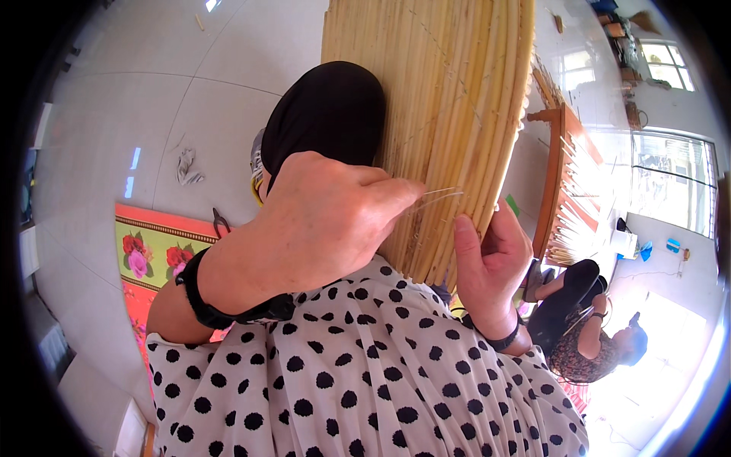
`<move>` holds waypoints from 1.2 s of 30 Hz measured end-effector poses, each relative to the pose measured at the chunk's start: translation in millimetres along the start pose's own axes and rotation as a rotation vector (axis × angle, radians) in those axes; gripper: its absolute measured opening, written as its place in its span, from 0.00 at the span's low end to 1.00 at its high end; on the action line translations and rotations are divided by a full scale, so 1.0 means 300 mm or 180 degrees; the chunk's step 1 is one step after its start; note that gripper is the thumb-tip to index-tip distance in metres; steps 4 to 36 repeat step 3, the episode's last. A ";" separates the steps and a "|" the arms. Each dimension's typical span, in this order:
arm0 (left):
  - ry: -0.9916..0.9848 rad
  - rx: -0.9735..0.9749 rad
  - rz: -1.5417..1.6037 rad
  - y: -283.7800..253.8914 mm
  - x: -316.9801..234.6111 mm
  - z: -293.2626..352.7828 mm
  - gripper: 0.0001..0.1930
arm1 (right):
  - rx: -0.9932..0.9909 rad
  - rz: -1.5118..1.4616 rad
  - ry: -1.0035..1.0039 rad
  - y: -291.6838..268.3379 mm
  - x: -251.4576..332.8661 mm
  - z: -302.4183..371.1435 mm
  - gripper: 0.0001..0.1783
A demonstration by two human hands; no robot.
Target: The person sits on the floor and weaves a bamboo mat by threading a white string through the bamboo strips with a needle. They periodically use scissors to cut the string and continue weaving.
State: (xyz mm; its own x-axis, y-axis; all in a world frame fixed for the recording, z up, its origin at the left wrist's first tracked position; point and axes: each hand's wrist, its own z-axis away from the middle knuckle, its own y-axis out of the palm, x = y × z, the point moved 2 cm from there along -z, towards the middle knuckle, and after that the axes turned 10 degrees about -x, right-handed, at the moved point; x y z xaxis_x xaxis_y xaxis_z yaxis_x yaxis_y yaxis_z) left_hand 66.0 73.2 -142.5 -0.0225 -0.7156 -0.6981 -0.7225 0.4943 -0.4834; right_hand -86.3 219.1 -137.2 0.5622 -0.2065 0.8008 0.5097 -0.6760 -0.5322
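A panel of pale yellow reed stalks, set side by side and crossed by fine stitches, extends away from my lap. My left hand reaches over the panel's near part in a closed pinch. From its fingertips a thin whitish thread runs out to the right over the stalks. Whether a needle is also in the pinch I cannot make out. At the panel's right edge, my right hand grips the outer stalks, thumb on top and fingers curled at the side, partly hidden.
My black-covered knee is against the panel's left side. On the tiled floor lie a flowered mat, dark-handled pliers and a crumpled cloth. To the right stands a wooden frame with pale sticks, near another seated person.
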 end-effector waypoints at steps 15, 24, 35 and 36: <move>0.0003 0.0009 -0.0022 0.006 0.001 -0.001 0.13 | 0.0016 0.0049 -0.0123 -0.001 -0.008 -0.001 0.21; 0.0003 0.0009 -0.0022 0.006 0.001 -0.001 0.13 | 0.0016 0.0049 -0.0123 -0.001 -0.008 -0.001 0.21; 0.0003 0.0009 -0.0022 0.006 0.001 -0.001 0.13 | 0.0016 0.0049 -0.0123 -0.001 -0.008 -0.001 0.21; 0.0003 0.0009 -0.0022 0.006 0.001 -0.001 0.13 | 0.0016 0.0049 -0.0123 -0.001 -0.008 -0.001 0.21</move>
